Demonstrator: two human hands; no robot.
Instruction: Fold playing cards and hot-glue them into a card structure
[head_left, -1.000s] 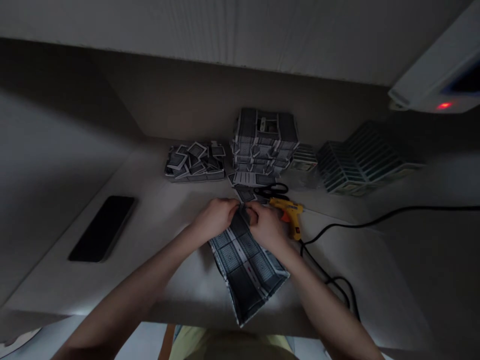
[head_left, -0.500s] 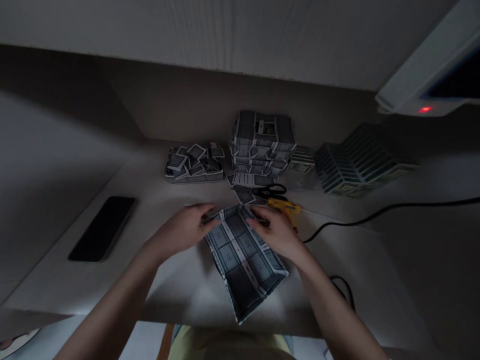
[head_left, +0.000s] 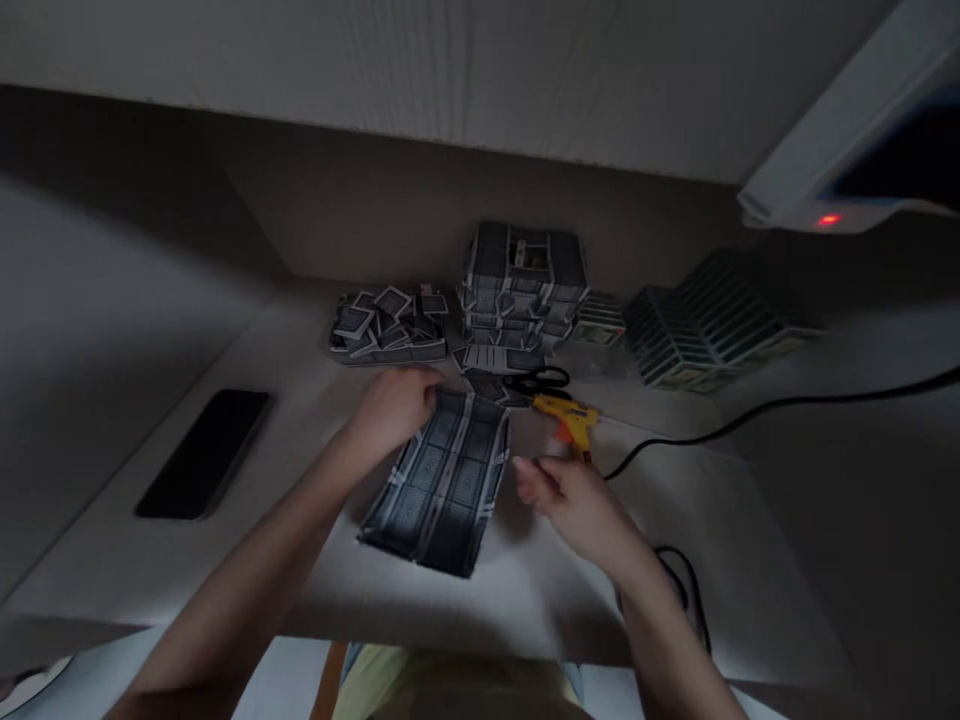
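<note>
A shallow open tray made of dark patterned playing cards (head_left: 450,470) with raised edges lies tilted in front of me. My left hand (head_left: 397,410) pinches its far left corner; the thumb is mostly hidden. Just right of the tray, apart from it, is my right hand (head_left: 574,500), its fingers curled in and nothing visible in them. Beyond the right hand lies a yellow glue gun (head_left: 574,420) with an orange trigger. Black-handled scissors (head_left: 540,381) and several loose cards (head_left: 487,385) lie behind the tray.
A stacked card structure (head_left: 525,285) stands at the back, beside a card box full of loose cards (head_left: 390,325). Further right are rows of folded cards (head_left: 712,325). A phone (head_left: 204,455) lies left. A black cable (head_left: 750,412) crosses the right side; a shelf (head_left: 450,80) overhangs the desk.
The tray has turned and shifted left, its near end swinging left. My right hand has let go of it and moved down and right. My left hand still grips it, slightly further away.
</note>
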